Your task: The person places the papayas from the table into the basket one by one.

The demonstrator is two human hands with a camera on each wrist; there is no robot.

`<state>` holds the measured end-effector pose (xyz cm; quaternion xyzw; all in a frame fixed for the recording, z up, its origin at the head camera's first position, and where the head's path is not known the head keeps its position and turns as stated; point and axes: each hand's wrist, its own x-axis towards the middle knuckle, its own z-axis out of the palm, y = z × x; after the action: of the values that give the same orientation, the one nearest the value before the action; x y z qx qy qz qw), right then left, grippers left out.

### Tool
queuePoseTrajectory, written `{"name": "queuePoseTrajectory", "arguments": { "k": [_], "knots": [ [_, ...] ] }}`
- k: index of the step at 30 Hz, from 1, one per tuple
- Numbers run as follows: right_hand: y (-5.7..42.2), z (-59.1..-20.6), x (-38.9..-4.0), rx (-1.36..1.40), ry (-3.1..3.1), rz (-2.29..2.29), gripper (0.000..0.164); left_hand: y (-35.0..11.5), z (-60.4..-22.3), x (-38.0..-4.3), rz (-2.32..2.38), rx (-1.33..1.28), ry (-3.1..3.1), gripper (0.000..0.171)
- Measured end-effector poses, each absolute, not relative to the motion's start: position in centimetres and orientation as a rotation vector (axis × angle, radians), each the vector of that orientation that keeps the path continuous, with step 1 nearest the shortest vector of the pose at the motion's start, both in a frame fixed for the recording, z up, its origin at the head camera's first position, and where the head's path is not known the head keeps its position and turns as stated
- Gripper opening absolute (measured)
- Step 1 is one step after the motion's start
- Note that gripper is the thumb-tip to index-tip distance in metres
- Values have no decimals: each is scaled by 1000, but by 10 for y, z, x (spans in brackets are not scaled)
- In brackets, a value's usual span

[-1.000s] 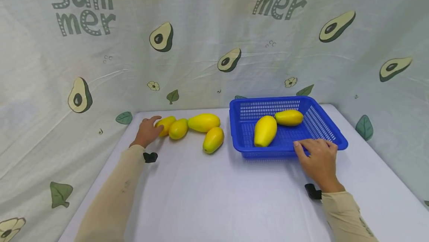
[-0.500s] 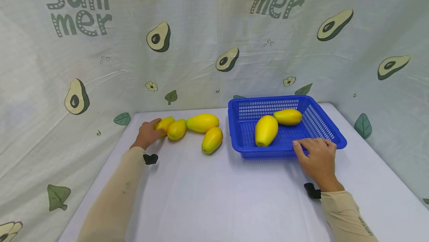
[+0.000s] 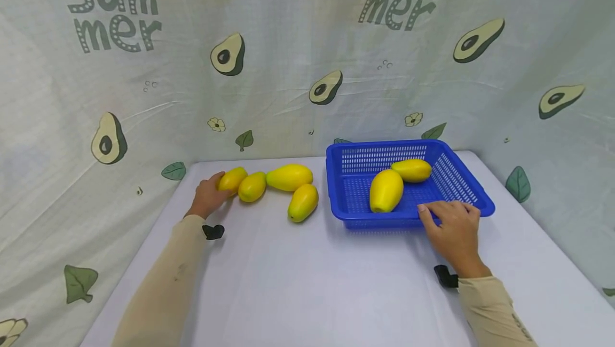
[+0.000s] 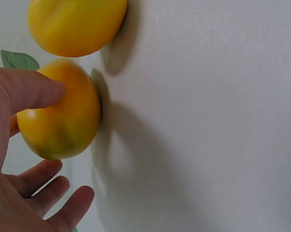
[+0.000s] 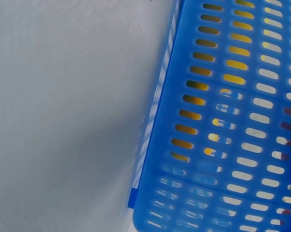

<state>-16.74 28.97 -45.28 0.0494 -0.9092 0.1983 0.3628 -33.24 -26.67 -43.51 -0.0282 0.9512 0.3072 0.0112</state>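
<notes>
At the left end of a group of yellow papayas, my left hand (image 3: 210,196) pinches the outermost papaya (image 3: 233,181). The left wrist view shows the thumb pressed on this papaya (image 4: 70,118), with the lower fingers spread off it. Beside it lies a second papaya (image 3: 252,187), with a longer papaya (image 3: 290,177) and a green-tinged papaya (image 3: 303,203) to the right. My right hand (image 3: 454,232) grips the front rim of a blue plastic basket (image 3: 370,219); its fingers show partly through the slots in the right wrist view. Inside lie two papayas, one large (image 3: 386,191) and one smaller (image 3: 411,170).
A white-covered table (image 3: 307,283) carries everything. Behind and at the sides hangs a pale curtain (image 3: 278,69) printed with avocados and leaves. The basket stands at the back right, near the table's far edge.
My left hand has closed its thumb and fingers on the outermost papaya. Inside the basket, the large papaya has rolled slightly right. My right hand keeps its place on the rim.
</notes>
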Motion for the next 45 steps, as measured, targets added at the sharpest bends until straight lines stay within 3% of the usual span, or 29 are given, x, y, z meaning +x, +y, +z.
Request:
{"name": "queuePoseTrajectory", "arguments": {
  "k": [28,45],
  "knots": [
    [293,-450,-167,121,-2346,487,30,-258,-446,-338,1251,-223,2888,76],
    [289,-453,-167,123,-2330,513,28,-266,-441,-335,1152,-248,2949,75]
  ]
}}
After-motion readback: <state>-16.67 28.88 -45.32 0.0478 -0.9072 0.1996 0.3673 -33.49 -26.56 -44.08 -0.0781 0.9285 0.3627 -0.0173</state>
